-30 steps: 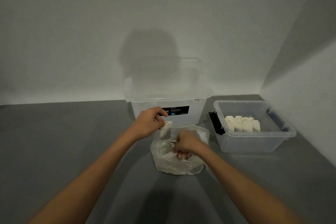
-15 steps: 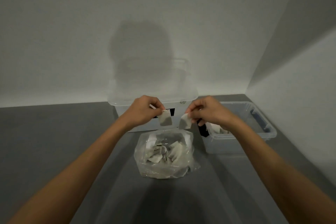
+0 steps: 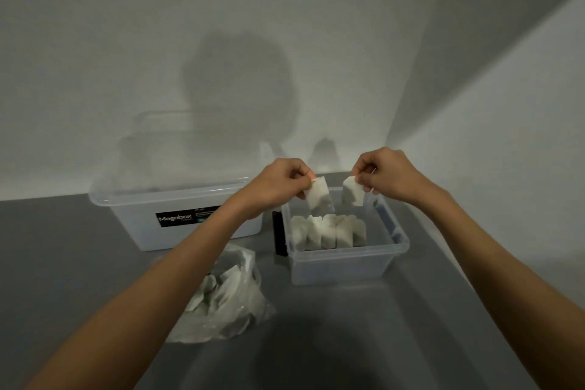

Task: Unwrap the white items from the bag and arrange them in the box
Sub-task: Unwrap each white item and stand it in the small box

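We see both hands up over the small clear box [image 3: 342, 269], one piece in each.

The left hand [image 3: 280, 182] pinches a white item [image 3: 320, 198] betw. thumb and forefinger, other fingers curled in. The grip sits on the item's top-left corner, so the item hangs from the pinch toward 5 o'clock, tilted, w/ its lower end above the back-left part of the box.

The right hand [image 3: 384, 176] pinches a second white item [image 3: 352, 192] the same way, at its top-right corner. That piece hangs toward 7 o'clock from the pinch. The 2 held pieces are near each other w/ a gap betw. them, not touching. Both hang clear above the row of white items [image 3: 329, 231] that stands upright in the box, packed side by side across its middle.

At approx. 7 o'clock from the box the clear bag [image 3: 234, 298] lies crumpled on the grey table [image 3: 411, 326], part hidden behind the left forearm, w/ more white pieces inside.

At 9 o'clock from the small box stands a bigger lidded tub [image 3: 142, 225] w/ a black label [image 3: 177, 218] reading Megabox. A black clip [image 3: 279, 231] sits on the small box's left end. At 12 o'clock our shadow [image 3: 240, 89] falls on the wall [image 3: 95, 57].
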Demonstrator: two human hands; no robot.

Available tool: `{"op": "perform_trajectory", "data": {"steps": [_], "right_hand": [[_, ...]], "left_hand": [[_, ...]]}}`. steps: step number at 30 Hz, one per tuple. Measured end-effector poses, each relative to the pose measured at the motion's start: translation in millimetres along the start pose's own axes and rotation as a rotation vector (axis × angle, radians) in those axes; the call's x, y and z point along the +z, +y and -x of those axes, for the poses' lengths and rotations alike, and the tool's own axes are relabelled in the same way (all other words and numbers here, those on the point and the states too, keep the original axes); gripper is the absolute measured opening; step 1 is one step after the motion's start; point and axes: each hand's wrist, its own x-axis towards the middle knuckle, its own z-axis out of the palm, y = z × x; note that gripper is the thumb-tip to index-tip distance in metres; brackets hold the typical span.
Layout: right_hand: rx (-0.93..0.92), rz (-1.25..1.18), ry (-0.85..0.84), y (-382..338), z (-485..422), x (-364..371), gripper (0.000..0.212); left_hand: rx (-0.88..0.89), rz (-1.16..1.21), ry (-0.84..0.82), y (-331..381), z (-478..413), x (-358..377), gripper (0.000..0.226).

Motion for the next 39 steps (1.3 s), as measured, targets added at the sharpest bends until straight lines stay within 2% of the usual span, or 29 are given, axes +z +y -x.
{"op": "perform_trajectory", "data": {"steps": [6,16,21,29,39], "right_hand": [[0.037,0.202,-0.221,48,-15,21,0.016],[0.070,0.424,-0.465,84,-35,74,0.017],[0.045,0.473,-0.386,91,-42,90,0.027],[0.001,0.531,-0.337,96,-51,104,0.025],[0.013,0.536,-0.378,95,-49,107,0.023]], "left_hand": [[-0.061,-0.071,-0.078,-7,-50,65,0.012],[-0.263,-0.407,-0.194,-58,-107,138,0.009],[-0.270,-0.524,-0.136,-75,-115,152,0.010],[-0.218,-0.688,-0.063,-83,-118,163,0.010],[-0.200,-0.750,-0.072,-86,-119,164,0.015]]}}
